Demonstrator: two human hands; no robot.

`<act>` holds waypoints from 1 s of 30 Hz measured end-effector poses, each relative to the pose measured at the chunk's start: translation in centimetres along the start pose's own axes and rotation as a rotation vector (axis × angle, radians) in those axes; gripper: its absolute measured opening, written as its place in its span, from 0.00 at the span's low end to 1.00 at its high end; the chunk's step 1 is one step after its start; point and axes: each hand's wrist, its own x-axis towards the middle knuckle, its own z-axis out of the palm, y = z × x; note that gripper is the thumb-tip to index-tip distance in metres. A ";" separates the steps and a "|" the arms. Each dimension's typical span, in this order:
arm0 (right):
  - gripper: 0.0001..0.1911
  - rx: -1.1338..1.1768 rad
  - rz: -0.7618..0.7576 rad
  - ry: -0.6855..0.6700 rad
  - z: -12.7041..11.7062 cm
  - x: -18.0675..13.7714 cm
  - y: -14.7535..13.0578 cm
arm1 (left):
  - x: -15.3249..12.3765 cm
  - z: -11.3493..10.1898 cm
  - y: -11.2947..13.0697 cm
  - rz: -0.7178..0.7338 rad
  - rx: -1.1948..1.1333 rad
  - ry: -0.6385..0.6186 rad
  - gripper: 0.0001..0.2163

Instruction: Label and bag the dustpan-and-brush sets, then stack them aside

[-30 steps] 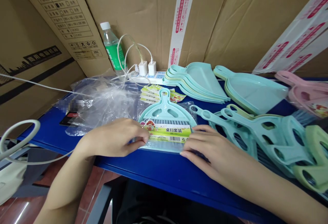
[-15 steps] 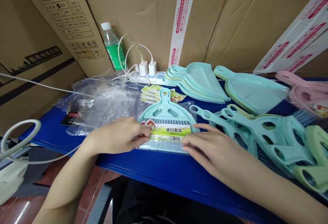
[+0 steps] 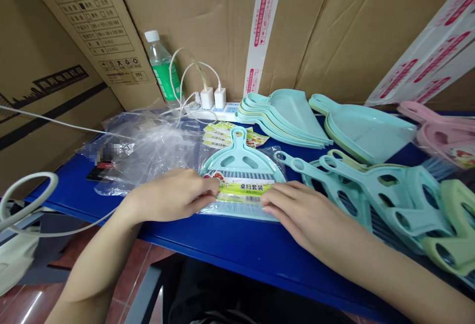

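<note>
Both hands (image 3: 174, 196) (image 3: 297, 210) pressed the bagged teal brush (image 3: 240, 165) flat on the blue bench (image 3: 230, 237); dustpans (image 3: 285, 116) stacked far right.

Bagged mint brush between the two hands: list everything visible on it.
The bagged brush is mint-green plastic, fan-shaped, with a short handle ending in a hanging hole and two cut-outs. It lies flat in a clear bag near the front edge of the blue table, handle pointing away. A yellow-green label crosses it. The left hand touches the label's left end; the right hand rests fingers on its right end.
</note>
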 end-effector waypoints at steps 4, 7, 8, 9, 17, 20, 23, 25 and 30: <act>0.15 0.001 0.012 -0.012 0.2 -0.1 0.1 | 0.1 0.1 -0.1 -0.002 0.055 0.034 0.10; 0.14 -0.013 0.015 -0.011 0.2 0.0 0.0 | 0.2 0.3 -0.3 -0.018 0.095 0.042 0.10; 0.13 -0.016 0.015 -0.011 0.2 0.0 0.0 | 0.2 0.3 -0.3 -0.023 0.112 0.047 0.10; 0.13 -0.020 0.017 -0.010 0.2 0.0 0.0 | 0.2 0.3 -0.4 -0.029 0.132 0.053 0.10; 0.16 -0.011 0.018 0.053 0.1 0.3 0.1 | 0.6 0.5 -0.3 -0.099 0.225 0.075 0.11; 0.16 -0.017 0.022 0.085 0.3 0.3 0.1 | 0.8 0.5 -0.1 -0.112 0.256 0.078 0.11; 0.16 -0.031 0.025 0.101 0.4 0.2 0.1 | 1.0 0.6 0.1 -0.142 0.257 0.065 0.10; 0.17 -0.040 0.019 0.113 0.5 0.2 0.1 | 1.1 0.5 0.2 -0.169 0.245 0.052 0.09; 0.16 -0.080 0.014 0.131 0.5 0.3 0.1 | 1.3 0.5 0.3 -0.222 0.220 0.019 0.08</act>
